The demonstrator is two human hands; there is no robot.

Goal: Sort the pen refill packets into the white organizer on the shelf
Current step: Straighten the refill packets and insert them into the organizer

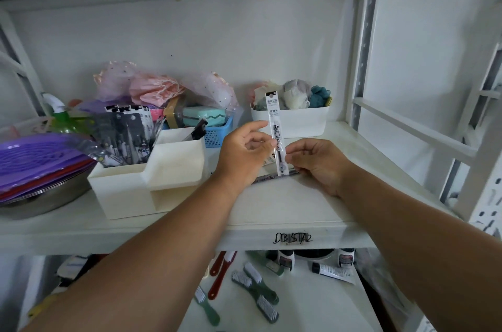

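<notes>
Head view, nearest first: two bare arms reach up over the front edge of a white shelf (271, 212). Black scribbled writing (292, 237) sits on that front edge. Below it, a lower shelf holds small brushes (255, 288) and a little tube (332, 273).

The left hand (241, 154) and the right hand (320, 163) meet above the shelf. Between them stands one pen refill packet (277, 136), upright and long. The left hand's grip is a pinch of thumb and fingers on the packet's middle. The right hand's fingers curl and pinch near its lower end. Another thin packet (274, 176) lies flat on the shelf just under the hands.

To the left stands the white organizer (141, 179), with stepped boxes. Its back-left part is full of dark refill packets (127, 136) standing up. Left of it, purple trays (40, 158) rest on a metal bowl (46, 196).

Farther back are a blue basket (217, 133) with a mint green case (205, 116), pink and clear bags (152, 87), and a white bin (293, 120) with soft things inside. Behind all is a plain white wall (190, 33), and white metal posts (364, 46) rise at the right.
</notes>
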